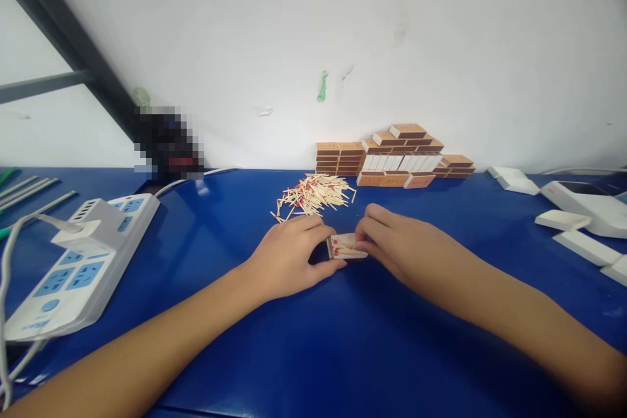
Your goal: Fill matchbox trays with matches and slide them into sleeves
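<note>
A small matchbox (347,250), its tray open at the top, sits on the blue table between my hands. Several red-tipped matches lie inside it. My left hand (289,256) grips the box's left end, thumb along the near side and fingers on the far side. At the right end, the closed fingers of my right hand (394,238) are pressed together on the pale ends of matches in the tray; the fingertips cover part of them. Just beyond the box lies a loose pile of matches (318,194), heads pointing various ways.
Stacked matchboxes (401,163) stand against the white wall. White empty-looking box pieces (582,247) and a white device (588,206) lie at right. A power strip (83,268) with a plugged-in charger and cables occupies the left, near green-and-white sticks (34,192).
</note>
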Demonstrator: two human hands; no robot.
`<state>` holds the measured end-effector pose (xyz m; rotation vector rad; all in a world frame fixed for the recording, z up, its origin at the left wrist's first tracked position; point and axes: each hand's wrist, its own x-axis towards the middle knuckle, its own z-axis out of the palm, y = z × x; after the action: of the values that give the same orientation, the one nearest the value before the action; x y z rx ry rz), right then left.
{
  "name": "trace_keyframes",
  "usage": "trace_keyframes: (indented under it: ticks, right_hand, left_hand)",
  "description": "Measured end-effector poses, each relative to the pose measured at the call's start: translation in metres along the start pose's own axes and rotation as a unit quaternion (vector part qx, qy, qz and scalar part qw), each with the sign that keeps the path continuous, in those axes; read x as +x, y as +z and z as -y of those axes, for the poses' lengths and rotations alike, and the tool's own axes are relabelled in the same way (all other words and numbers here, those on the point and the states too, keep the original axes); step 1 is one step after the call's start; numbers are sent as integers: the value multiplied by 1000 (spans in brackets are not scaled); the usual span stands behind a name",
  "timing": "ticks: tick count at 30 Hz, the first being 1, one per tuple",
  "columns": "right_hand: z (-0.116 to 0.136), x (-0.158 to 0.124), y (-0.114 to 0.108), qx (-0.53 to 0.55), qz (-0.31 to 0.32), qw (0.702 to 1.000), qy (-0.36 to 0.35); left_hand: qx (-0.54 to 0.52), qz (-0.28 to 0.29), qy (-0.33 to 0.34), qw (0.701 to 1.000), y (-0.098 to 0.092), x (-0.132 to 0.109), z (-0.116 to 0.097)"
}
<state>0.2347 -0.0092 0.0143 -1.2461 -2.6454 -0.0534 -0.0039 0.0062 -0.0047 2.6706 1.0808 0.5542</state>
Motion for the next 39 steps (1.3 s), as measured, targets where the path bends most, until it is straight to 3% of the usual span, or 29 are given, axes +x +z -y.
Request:
trace_keyframes:
  ticks: [4,6,24,30,39]
  right_hand:
    - [7,2,-1,93,-65,992,60]
    - [11,3,0,146,-70,983,81]
    - [7,8,-4,268,65,956,102]
    - [7,4,-8,205,91,973,45]
    - [2,2,-1,43,2,998,-35]
  left_hand:
    - [-6,2,-4,1000,0,1,0]
    - [-9,2,-7,1000,0,0,-1]
    - [-34,-11,17,999,-1,0,-4]
    - [-35,-9,20,999,-1,-1,-5]
    - [-28,-5,13,1000,-1,-1,-4]
